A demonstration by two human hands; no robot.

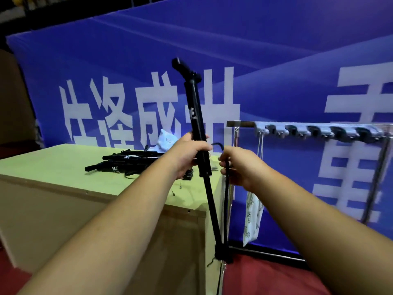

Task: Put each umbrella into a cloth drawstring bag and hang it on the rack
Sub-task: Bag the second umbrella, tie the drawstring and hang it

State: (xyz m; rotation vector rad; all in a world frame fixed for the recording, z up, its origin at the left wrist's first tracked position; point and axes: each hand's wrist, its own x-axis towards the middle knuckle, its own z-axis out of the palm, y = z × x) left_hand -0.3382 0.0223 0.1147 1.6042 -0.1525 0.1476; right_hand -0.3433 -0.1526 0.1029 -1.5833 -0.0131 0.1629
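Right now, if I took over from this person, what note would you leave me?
Left hand grips the upper shaft of a black umbrella, handle up. Right hand grips its thinner folded section.
More black umbrellas lie piled on the wooden table, a white cloth bag behind them.
Done: one leaf-print bag hangs by its strings on the rack.
Left: bag the held umbrella, hang it, then the pile.

The left hand [189, 155] hides part of the umbrella [194, 103] and the rack [319, 130] runs off the right edge
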